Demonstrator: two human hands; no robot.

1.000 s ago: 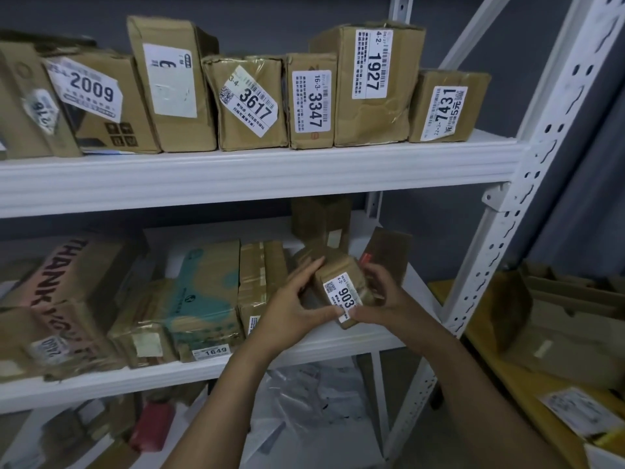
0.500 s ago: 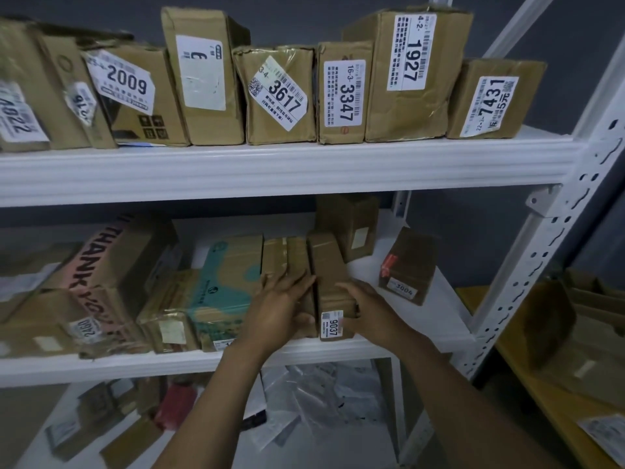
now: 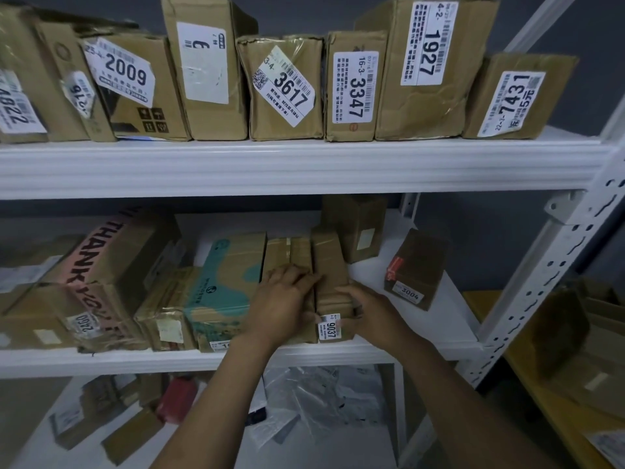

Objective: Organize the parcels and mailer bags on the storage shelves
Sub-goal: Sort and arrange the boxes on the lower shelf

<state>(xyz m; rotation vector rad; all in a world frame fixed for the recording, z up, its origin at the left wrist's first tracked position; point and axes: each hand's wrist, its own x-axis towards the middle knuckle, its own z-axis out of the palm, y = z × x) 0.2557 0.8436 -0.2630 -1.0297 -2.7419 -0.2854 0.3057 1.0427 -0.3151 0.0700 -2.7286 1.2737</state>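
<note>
Left hand (image 3: 282, 301): fingers together, pressing on parcel 9037 (image 3: 329, 262). Right hand (image 3: 372, 313): fingers curl round its right side. Held tilted a second ago, it now stands label-out on the middle shelf (image 3: 101, 362), taped parcel (image 3: 287, 252) touching at 9 o'clock. Placement looks nearly done.

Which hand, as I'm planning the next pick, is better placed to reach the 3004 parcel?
Right. The right hand holds the 9037 parcel by its right side, facing the 3004 parcel across bare shelf; the left hand would have to cross over.
</note>
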